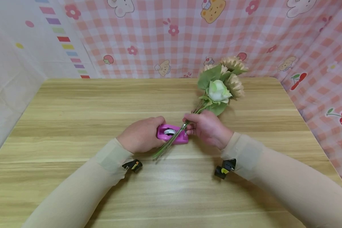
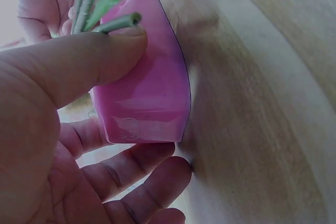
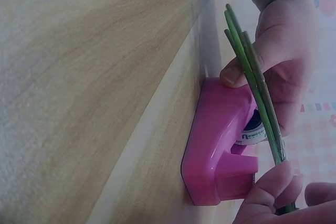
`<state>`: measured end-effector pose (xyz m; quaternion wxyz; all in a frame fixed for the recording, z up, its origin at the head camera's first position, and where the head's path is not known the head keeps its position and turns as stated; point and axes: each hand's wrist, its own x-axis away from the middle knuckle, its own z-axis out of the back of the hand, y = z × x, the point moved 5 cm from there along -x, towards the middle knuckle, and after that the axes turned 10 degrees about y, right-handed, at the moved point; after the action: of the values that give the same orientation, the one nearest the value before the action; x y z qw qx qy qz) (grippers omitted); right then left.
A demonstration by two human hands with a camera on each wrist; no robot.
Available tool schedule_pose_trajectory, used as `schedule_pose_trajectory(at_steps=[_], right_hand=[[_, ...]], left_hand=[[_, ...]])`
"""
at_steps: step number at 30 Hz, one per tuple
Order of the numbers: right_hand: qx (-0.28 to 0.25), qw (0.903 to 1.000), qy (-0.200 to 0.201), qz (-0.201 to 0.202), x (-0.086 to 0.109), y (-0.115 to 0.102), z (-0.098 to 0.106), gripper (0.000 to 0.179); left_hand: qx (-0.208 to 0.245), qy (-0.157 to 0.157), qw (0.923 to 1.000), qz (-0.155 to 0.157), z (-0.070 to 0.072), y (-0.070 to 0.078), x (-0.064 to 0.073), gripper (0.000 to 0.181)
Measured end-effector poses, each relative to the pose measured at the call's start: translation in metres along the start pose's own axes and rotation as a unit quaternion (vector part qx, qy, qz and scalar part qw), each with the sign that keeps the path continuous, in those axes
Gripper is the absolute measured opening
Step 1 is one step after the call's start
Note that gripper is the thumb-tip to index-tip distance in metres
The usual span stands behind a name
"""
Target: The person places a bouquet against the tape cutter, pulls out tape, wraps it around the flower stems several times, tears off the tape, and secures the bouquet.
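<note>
A pink tape dispenser (image 1: 182, 139) with a white roll of tape (image 1: 169, 131) stands mid-table. My left hand (image 1: 143, 133) grips its left end, thumb along the near side and fingers round the back, as the left wrist view shows. In my right hand (image 1: 209, 128) the stems (image 1: 174, 139) of an artificial flower bunch are pinched between thumb and fingers, beside the dispenser's cutter end. Those stems slant across in front of the dispenser, cut ends toward the left thumb. The blooms, a pale green-white rose (image 1: 218, 91) and several beige flowers (image 1: 235, 85), lean away to the back right.
The wood-grain table (image 1: 88, 104) spreads out around both hands. Behind it hangs a pink checked cloth (image 1: 148, 34) with cartoon prints, and a white cloth (image 1: 14, 60) hangs at the left. Small black cameras (image 1: 224, 168) are strapped under both wrists.
</note>
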<state>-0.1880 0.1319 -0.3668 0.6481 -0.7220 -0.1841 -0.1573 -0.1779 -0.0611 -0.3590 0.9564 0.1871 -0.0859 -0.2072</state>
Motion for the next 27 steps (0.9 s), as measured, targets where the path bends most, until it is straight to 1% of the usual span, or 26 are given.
schedule_pose_trajectory(at_steps=[3,5,8,14,17,23,27], right_hand=[[0.000,1.0000,0.004,0.006,-0.0010,0.0002,-0.0005,0.028],[0.001,0.9999,0.009,0.008,-0.0016,0.0003,-0.0007,0.029],[0.006,0.9999,0.015,0.003,-0.0024,0.0002,-0.0009,0.025],[0.015,0.9992,0.027,-0.025,-0.0028,0.0015,-0.0003,0.014],[0.016,0.9990,0.028,-0.029,-0.0025,0.0022,0.0002,0.013],[0.022,0.9991,0.022,-0.031,-0.0039,0.0034,0.0018,0.011],[0.036,0.9987,0.011,-0.035,-0.0033,0.0037,0.0039,0.011]], left_hand=[[0.000,0.000,1.0000,0.000,0.0005,0.0006,0.0004,0.032],[0.000,-0.001,1.0000,0.000,0.0006,0.0010,0.0005,0.032],[0.000,-0.003,1.0000,0.001,0.0005,0.0011,0.0003,0.033],[-0.001,-0.003,1.0000,0.002,0.0008,0.0012,0.0001,0.033],[-0.001,-0.004,1.0000,0.002,0.0012,0.0014,0.0006,0.033],[0.000,-0.004,1.0000,0.002,0.0012,0.0013,0.0007,0.033],[0.000,-0.005,1.0000,0.006,0.0010,0.0011,0.0007,0.033]])
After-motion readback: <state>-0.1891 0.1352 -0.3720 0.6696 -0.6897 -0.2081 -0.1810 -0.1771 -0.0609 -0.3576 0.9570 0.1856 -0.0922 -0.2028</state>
